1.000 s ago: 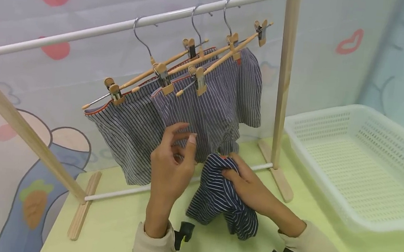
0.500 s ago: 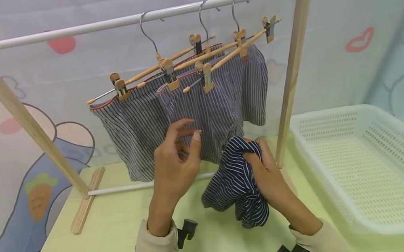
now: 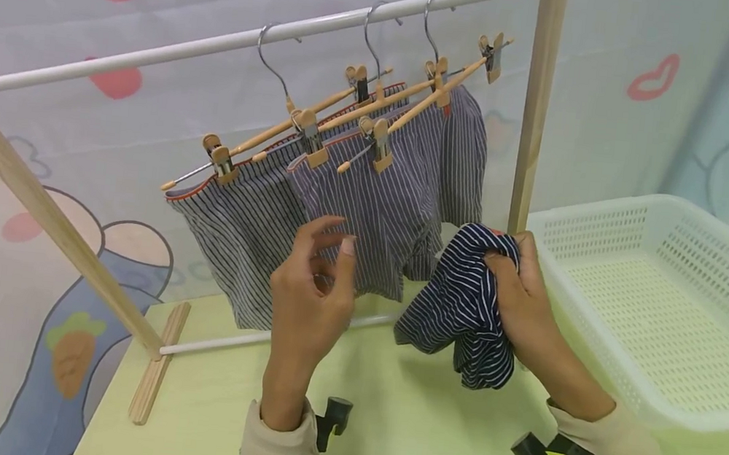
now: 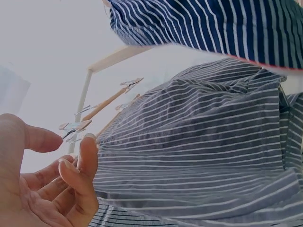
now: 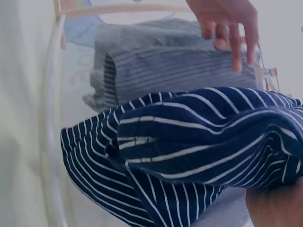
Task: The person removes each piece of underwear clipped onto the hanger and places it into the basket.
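Note:
My right hand (image 3: 531,309) grips a bunched pair of navy shorts (image 3: 462,306) with white stripes by the top, its thumb over the cloth. They hang loose above the table, right of the other garments. In the head view my left hand (image 3: 312,296) is raised before the rack, fingers loosely bent, thumb apart, holding nothing. Behind it hang grey-blue striped shorts (image 3: 366,206) and a darker striped pair (image 3: 232,237) at left, with red waist edges. Wooden clip hangers (image 3: 268,134) carry them. The front hanger's right clip (image 3: 491,60) has no cloth visible in it.
A white rail (image 3: 157,54) on wooden posts (image 3: 537,112) bears the hangers. To the right stands a white perforated basket (image 3: 600,316). The pale green table (image 3: 209,403) lies below, and a cartoon-printed cloth (image 3: 23,282) hangs behind.
My right hand has carried the navy shorts up and to the right, away from my left hand. The left hand has stayed nearly in place with the same loose finger bend.

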`<state>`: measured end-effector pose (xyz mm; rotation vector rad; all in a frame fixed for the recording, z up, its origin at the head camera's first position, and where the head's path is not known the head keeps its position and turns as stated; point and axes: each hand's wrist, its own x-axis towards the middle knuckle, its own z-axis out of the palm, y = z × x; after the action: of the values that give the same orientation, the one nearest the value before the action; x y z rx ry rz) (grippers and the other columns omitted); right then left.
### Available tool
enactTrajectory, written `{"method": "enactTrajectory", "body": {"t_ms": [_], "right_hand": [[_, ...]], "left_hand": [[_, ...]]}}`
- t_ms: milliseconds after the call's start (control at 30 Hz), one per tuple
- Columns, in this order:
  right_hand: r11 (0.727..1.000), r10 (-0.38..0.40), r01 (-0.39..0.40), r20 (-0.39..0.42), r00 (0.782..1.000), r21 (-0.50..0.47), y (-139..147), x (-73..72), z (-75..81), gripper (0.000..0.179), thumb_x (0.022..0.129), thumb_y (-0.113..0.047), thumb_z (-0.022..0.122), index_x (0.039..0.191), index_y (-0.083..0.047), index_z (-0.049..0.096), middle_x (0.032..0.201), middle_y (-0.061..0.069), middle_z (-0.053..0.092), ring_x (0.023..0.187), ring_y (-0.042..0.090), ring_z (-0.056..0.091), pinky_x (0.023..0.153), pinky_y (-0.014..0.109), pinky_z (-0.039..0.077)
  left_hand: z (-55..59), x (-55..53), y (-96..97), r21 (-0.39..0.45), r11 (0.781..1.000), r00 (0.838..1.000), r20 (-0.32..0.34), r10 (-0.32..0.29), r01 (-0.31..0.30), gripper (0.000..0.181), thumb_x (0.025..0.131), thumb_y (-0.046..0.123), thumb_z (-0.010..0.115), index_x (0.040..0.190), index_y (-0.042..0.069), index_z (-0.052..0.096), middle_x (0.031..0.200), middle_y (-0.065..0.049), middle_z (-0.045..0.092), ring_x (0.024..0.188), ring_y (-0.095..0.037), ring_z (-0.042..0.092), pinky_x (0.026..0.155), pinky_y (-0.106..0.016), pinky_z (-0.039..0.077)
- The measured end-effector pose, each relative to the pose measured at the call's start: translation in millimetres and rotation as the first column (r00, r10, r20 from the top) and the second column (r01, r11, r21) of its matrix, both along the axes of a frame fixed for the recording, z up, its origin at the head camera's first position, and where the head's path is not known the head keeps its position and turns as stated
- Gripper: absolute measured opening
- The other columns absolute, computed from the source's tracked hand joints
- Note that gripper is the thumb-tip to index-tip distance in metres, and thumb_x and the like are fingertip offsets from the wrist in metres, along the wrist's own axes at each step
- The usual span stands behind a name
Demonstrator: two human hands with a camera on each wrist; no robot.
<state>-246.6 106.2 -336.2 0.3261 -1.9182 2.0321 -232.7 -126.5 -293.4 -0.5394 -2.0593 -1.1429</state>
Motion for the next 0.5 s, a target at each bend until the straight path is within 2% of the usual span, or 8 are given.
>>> {"method": "enactTrajectory", "body": {"t_ms": [100, 267, 400, 500], "right_hand": [[0.998, -0.035, 0.034, -0.019, 0.999, -0.059, 10, -1.6, 3.9, 0.009, 0.105, -0.015, 0.037, 0.099, -0.022, 0.039, 0.105, -0.007, 0.052, 0.094, 0.009, 0.044, 0.080, 0.020, 0.037], [0.984, -0.102, 0.095, -0.040, 0.994, -0.150, 25, -3.4, 10.4, 0.010, 0.104, -0.015, 0.039, 0.105, -0.024, 0.044, 0.112, -0.007, 0.051, 0.098, 0.009, 0.043, 0.079, 0.020, 0.036], [0.949, -0.192, 0.171, -0.055, 0.980, -0.264, 33, -4.2, 15.8, 0.010, 0.103, -0.012, 0.041, 0.100, -0.022, 0.043, 0.114, -0.006, 0.051, 0.100, 0.009, 0.044, 0.078, 0.016, 0.039], [0.905, -0.262, 0.227, -0.052, 0.964, -0.361, 35, -5.6, 18.8, 0.012, 0.101, -0.008, 0.042, 0.096, -0.020, 0.042, 0.111, -0.003, 0.052, 0.098, 0.010, 0.046, 0.076, 0.016, 0.040]], "left_hand": [[0.5, -0.8, -1.6, -0.011, 1.000, 1.000, -0.024, 0.007, -0.007, 0.029, 0.100, 0.017, 0.058, 0.127, 0.006, 0.060, 0.106, -0.009, 0.074, 0.057, -0.011, 0.059, 0.052, -0.025, 0.049], [2.0, -1.9, -2.0, -0.027, 0.999, 0.998, -0.062, 0.024, -0.026, 0.029, 0.100, 0.018, 0.057, 0.126, 0.005, 0.061, 0.105, -0.009, 0.074, 0.056, -0.011, 0.057, 0.052, -0.025, 0.048], [0.8, -2.0, -1.7, -0.038, 0.998, 0.997, -0.071, 0.042, -0.045, 0.029, 0.100, 0.019, 0.057, 0.126, 0.006, 0.061, 0.105, -0.008, 0.074, 0.060, -0.011, 0.059, 0.052, -0.025, 0.049], [-0.5, -2.3, -1.5, -0.039, 0.998, 0.996, -0.080, 0.045, -0.048, 0.029, 0.100, 0.018, 0.058, 0.126, 0.006, 0.061, 0.106, -0.008, 0.074, 0.062, -0.011, 0.061, 0.052, -0.024, 0.049]]}}
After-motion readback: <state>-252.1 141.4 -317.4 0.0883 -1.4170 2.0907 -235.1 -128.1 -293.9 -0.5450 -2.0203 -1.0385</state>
